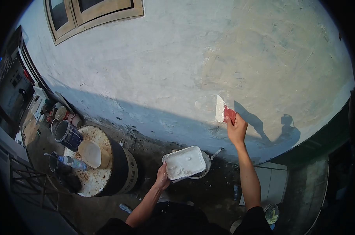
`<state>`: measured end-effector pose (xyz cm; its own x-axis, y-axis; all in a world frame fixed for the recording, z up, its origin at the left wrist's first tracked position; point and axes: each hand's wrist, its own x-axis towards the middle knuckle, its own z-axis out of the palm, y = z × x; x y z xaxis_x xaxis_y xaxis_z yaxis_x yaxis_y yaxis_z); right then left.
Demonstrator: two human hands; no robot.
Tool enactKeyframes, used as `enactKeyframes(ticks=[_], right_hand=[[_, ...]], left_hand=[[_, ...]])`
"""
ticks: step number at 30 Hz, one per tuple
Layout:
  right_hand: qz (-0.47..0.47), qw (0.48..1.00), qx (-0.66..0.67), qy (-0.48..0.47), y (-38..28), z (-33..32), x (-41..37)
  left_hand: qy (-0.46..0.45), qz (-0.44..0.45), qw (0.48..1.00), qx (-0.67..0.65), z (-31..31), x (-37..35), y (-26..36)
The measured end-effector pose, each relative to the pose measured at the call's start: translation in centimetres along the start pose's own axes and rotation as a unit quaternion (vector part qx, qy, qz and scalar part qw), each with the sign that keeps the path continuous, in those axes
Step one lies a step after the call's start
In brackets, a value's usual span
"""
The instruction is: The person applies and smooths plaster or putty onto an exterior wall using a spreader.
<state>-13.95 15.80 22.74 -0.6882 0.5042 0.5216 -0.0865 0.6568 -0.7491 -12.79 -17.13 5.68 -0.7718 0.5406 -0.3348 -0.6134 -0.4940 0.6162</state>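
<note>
My right hand is closed around the red handle of a putty knife. White paste coats its wide blade, which lies close against the wall near the border between a whiter area and a beige area. Lower down, my left hand grips the left side of a white rectangular tray. White putty covers the tray's bottom, with lumps near its lower left corner and middle. The fingers under the tray are mostly hidden.
At left stands a drum topped with a dark bucket, a cream container and a plastic bottle. A round container sits beneath the tray, near a wall tap. A wooden window is set in the wall above.
</note>
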Motion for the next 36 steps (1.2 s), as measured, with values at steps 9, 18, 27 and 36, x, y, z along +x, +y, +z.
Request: enactKeyframes(ticks=[9, 18, 27, 36], right_hand=[[0.022, 0.991, 0.05, -0.123, -5.3, 5.3, -5.3], [0.209, 0.965, 0.093, 0.129, -4.1, 12.0, -6.7], [0.411, 0.878, 0.157, 0.189, -4.0, 16.5, -12.5], [0.399, 0.904, -0.057, 0.142, -1.2, 18.6, -12.9]], left_hand=[[-0.022, 0.013, 0.997, 0.068, -1.6, 8.4, 4.1], [-0.029, 0.047, 0.996, 0.072, -3.2, 13.8, 6.2], [-0.008, 0.082, 0.994, 0.078, -3.7, 14.3, 4.3], [-0.021, 0.095, 0.989, 0.109, -3.2, 13.8, 2.9]])
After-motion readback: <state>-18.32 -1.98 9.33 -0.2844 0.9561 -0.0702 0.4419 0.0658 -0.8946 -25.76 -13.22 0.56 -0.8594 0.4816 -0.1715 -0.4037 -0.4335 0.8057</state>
